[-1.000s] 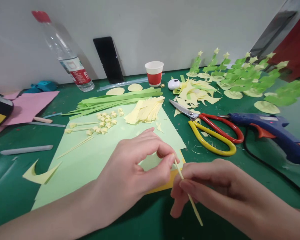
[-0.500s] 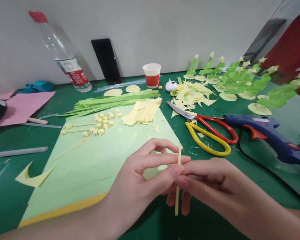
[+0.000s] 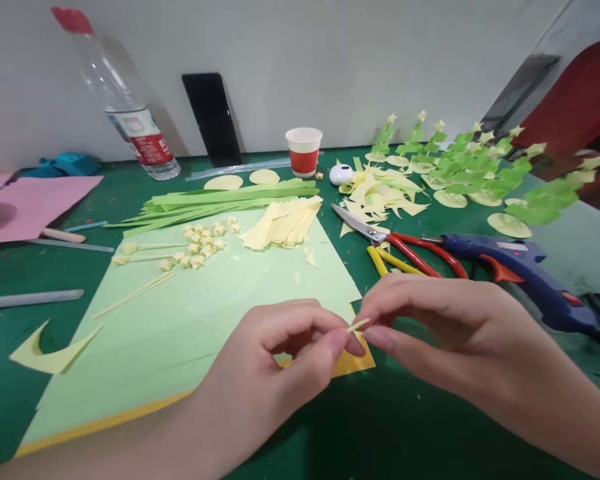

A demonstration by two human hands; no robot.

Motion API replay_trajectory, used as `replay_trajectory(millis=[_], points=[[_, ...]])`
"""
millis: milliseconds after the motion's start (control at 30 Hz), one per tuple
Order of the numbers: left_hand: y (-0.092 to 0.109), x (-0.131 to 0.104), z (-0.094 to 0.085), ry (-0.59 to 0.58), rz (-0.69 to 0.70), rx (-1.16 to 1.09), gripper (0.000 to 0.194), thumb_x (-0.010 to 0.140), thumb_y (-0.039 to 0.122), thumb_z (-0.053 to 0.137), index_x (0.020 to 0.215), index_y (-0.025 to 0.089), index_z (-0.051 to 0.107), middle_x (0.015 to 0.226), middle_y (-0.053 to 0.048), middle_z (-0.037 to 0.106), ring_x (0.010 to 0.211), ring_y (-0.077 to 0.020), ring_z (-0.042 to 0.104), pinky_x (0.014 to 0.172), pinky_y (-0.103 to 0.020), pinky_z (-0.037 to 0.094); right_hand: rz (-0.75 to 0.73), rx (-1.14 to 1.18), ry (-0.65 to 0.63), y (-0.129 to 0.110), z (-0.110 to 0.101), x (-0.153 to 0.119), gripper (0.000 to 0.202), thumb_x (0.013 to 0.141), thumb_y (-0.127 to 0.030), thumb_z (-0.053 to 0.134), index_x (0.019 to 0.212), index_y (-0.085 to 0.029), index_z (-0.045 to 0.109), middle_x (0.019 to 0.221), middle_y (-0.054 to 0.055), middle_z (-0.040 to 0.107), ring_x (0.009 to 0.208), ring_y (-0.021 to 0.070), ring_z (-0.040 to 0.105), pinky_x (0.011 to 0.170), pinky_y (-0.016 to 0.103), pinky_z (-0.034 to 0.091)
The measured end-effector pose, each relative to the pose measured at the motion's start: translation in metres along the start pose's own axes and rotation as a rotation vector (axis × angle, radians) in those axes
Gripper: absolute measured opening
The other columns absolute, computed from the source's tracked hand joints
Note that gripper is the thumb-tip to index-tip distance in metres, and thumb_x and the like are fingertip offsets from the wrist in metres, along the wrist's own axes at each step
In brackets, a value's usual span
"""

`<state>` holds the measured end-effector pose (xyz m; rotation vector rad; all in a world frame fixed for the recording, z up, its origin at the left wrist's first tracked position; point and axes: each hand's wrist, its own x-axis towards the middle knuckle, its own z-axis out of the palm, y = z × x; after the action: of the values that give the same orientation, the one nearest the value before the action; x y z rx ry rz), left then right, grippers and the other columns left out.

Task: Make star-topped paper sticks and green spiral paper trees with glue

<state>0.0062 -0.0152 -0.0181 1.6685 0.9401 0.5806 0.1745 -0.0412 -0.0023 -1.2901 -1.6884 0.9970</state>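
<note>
Right hand (image 3: 445,327) has moved, partly blocking the scissors (image 3: 376,233). Its fingertips and those of left hand (image 3: 285,353) pinch a pale strip (image 3: 359,325). Far paper cup (image 3: 304,152) upright, contents hidden.

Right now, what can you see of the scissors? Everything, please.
The scissors lie flat on the green table, blades away from the person, tips toward the far left. The blades are silvery, metal-looking, and appear closed. One handle is red, the other yellow; both look plastic-coated, their near ends hidden behind the right hand. Pale paper scraps lie around them. Whether the glue gun's nozzle touches the red handle, I can't tell.
</note>
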Motion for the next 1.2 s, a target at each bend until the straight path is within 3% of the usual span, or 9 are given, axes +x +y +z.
replay_trajectory(millis=[267, 567, 667, 833, 967, 1133, 1167, 1200], points=[[-0.005, -0.003, -0.005, 0.024, -0.007, 0.199, 0.026, 0.081, 0.032, 0.047, 0.071, 0.020, 0.068, 0.047, 0.002, 0.052, 0.052, -0.0125, 0.050, 0.045, -0.019, 0.037, -0.005, -0.082, -0.044, 0.004, 0.001, -0.003, 0.011, 0.070, -0.015, 0.052, 0.061, -0.019, 0.057, 0.056, -0.005, 0.057, 0.051, 0.0041, 0.050, 0.047, 0.008, 0.041], [-0.006, 0.003, 0.005, -0.005, 0.231, 0.294, 0.021, 0.076, 0.010, 0.050, 0.058, 0.016, 0.060, 0.051, 0.007, 0.048, 0.043, -0.0036, 0.034, 0.040, -0.013, 0.027, 0.059, -0.098, -0.087, 0.011, 0.002, -0.003, 0.012, 0.065, -0.012, 0.049, 0.059, -0.017, 0.058, 0.055, -0.004, 0.054, 0.049, 0.0038, 0.046, 0.045, 0.007, 0.039], [-0.008, 0.003, 0.004, -0.022, 0.244, 0.294, 0.021, 0.075, 0.007, 0.050, 0.059, 0.016, 0.059, 0.052, 0.008, 0.048, 0.044, -0.0027, 0.034, 0.041, -0.012, 0.027, 0.139, -0.073, -0.103, 0.010, 0.002, -0.004, 0.011, 0.064, -0.014, 0.050, 0.058, -0.016, 0.059, 0.055, -0.002, 0.055, 0.048, 0.0047, 0.045, 0.043, 0.009, 0.038], [-0.005, 0.002, 0.001, -0.060, 0.143, 0.271, 0.023, 0.078, 0.010, 0.048, 0.060, 0.016, 0.061, 0.051, 0.008, 0.049, 0.043, -0.0024, 0.035, 0.040, -0.011, 0.025, 0.325, 0.031, -0.135, 0.010, 0.003, 0.001, 0.012, 0.067, -0.018, 0.053, 0.059, -0.017, 0.062, 0.051, -0.004, 0.052, 0.040, 0.0020, 0.039, 0.035, 0.008, 0.029], [-0.005, 0.002, 0.000, -0.115, 0.022, 0.248, 0.024, 0.080, 0.017, 0.045, 0.063, 0.015, 0.062, 0.054, 0.006, 0.052, 0.046, -0.0039, 0.037, 0.041, -0.012, 0.026, 0.431, 0.069, -0.206, 0.010, 0.001, 0.002, 0.014, 0.067, -0.021, 0.051, 0.063, -0.018, 0.063, 0.049, -0.004, 0.052, 0.039, 0.0037, 0.045, 0.035, 0.009, 0.035], [-0.011, -0.002, -0.005, -0.137, -0.127, 0.123, 0.022, 0.079, 0.023, 0.045, 0.065, 0.017, 0.062, 0.054, 0.005, 0.050, 0.044, -0.0053, 0.033, 0.039, -0.015, 0.024, 0.468, 0.053, -0.089, 0.008, -0.019, 0.002, 0.007, 0.066, -0.017, 0.055, 0.063, -0.017, 0.061, 0.045, -0.006, 0.051, 0.037, 0.0031, 0.044, 0.036, 0.008, 0.034], [-0.012, -0.004, -0.006, -0.130, -0.149, 0.076, 0.021, 0.078, 0.025, 0.046, 0.065, 0.018, 0.061, 0.052, 0.006, 0.047, 0.042, -0.0055, 0.031, 0.038, -0.015, 0.023, 0.510, 0.081, -0.179, 0.008, -0.024, 0.002, 0.010, 0.069, -0.020, 0.054, 0.063, -0.017, 0.061, 0.044, -0.006, 0.051, 0.034, 0.0021, 0.041, 0.035, 0.008, 0.031], [-0.012, -0.006, -0.007, -0.109, -0.168, 0.027, 0.020, 0.078, 0.026, 0.047, 0.065, 0.019, 0.061, 0.049, 0.007, 0.043, 0.041, -0.0057, 0.029, 0.037, -0.016, 0.021, 0.584, 0.119, -0.351, 0.008, -0.029, 0.001, 0.019, 0.075, -0.026, 0.052, 0.062, -0.016, 0.060, 0.042, -0.006, 0.051, 0.031, 0.0017, 0.037, 0.033, 0.009, 0.028]])
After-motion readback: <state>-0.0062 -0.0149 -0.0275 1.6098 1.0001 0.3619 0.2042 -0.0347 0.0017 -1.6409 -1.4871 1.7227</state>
